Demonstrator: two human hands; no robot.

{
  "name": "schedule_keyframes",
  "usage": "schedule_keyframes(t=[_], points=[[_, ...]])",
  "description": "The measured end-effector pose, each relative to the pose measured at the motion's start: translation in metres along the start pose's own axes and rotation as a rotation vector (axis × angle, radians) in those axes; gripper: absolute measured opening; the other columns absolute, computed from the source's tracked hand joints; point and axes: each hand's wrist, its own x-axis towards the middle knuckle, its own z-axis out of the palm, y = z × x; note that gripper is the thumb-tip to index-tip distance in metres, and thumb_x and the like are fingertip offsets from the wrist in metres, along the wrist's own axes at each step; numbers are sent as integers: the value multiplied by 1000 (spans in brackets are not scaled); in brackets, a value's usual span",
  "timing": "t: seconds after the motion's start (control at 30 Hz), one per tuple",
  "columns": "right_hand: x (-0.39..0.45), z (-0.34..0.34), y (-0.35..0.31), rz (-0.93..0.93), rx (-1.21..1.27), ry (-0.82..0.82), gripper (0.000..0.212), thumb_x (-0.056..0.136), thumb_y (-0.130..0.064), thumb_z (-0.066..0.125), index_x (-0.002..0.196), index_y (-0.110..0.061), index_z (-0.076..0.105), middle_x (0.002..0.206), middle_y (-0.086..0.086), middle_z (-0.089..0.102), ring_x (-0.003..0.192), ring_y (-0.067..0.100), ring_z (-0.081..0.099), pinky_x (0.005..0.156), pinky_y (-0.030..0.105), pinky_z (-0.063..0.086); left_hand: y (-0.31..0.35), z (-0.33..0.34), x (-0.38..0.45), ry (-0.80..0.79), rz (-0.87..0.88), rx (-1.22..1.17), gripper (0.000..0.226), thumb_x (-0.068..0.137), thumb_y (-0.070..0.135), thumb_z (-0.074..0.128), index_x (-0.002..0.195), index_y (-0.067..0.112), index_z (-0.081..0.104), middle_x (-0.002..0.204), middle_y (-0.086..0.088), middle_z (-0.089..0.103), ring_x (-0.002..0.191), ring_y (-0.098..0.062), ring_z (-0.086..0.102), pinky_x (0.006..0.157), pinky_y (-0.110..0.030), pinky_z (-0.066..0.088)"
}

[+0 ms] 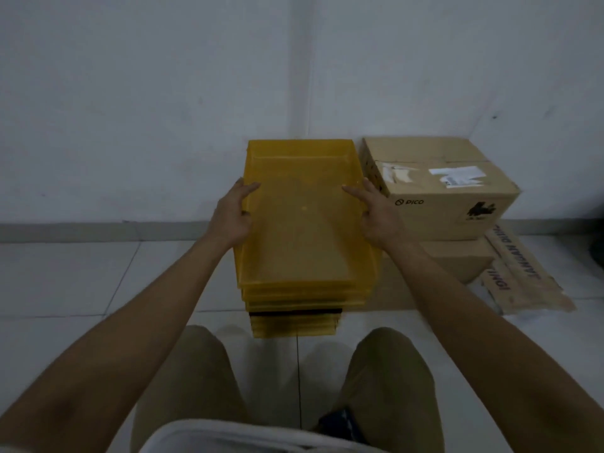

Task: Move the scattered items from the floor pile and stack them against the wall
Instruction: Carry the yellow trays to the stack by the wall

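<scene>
The left hand [232, 213] and the right hand [376, 213] have fingers curled over the side edges of the top yellow tray [302, 220]. It sits on a tray stack [294, 317] by the wall [163, 93], beside a cardboard box [438, 191].

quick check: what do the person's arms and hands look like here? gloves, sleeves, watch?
Both forearms are bare with no sleeves in view. The left hand and right hand wear no gloves, and no watch, ring or wristband shows.

Khaki shorts [389, 380], white shirt [248, 436], bare forearms.
</scene>
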Motion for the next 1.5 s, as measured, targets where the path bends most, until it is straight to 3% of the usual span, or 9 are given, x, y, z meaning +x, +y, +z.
schedule_keyframes(t=[0.27,0.6,0.9,1.0,1.13,1.23,1.33,1.4,1.5], points=[[17,6,0,-10,21,39,71,88,14,44,143,-32,46,161,8,20,147,24,21,117,41,28,-10,-3,28,-23,83,-12,62,85,-9,44,139,21,46,147,-9,40,130,-31,44,107,-43,41],[59,22,1,-34,29,41,77,87,14,42,146,-35,40,158,9,27,143,26,30,114,42,34,-22,-4,63,31,96,3,54,87,-6,46,134,20,50,140,-5,48,118,-29,52,96,-39,48],[63,29,3,32,64,31,67,91,3,45,146,-35,39,151,5,41,134,27,43,107,46,42,-23,3,69,36,-39,27,46,88,3,48,126,28,54,131,-10,56,104,-31,58,86,-41,53],[64,25,-7,49,-55,105,57,92,-6,47,145,-26,43,140,8,53,125,29,52,102,45,46,-20,2,70,13,-76,83,46,89,7,49,131,24,51,137,-11,50,112,-33,55,91,-46,51],[54,26,-19,-124,-319,266,44,87,-9,51,130,-14,58,130,10,60,117,37,52,97,50,45,-11,1,59,22,-38,295,55,93,18,52,145,19,35,159,-10,16,134,-33,38,100,-47,41],[35,31,-33,-238,-499,338,31,84,-15,56,114,-18,66,114,5,66,108,34,55,92,49,42,1,-3,37,88,179,372,48,90,14,55,137,15,45,155,-12,26,130,-36,40,101,-48,40],[7,46,-52,-271,-485,143,24,92,-22,51,111,-21,65,115,3,65,111,28,52,92,46,44,10,10,5,46,346,494,38,89,12,54,126,19,55,146,-6,43,128,-29,45,104,-50,38],[-7,60,-56,-199,-441,-44,29,97,-31,44,118,-22,61,124,3,60,117,28,49,94,47,43,8,27,-15,-112,341,512,39,93,19,48,131,26,51,150,0,39,133,-24,41,107,-50,33],[-17,74,-49,-108,-373,-182,42,102,-44,28,138,-31,45,148,-1,42,135,28,37,107,53,33,-8,46,-36,-245,263,546,45,102,34,27,147,33,30,159,3,20,144,-22,23,113,-54,19]])
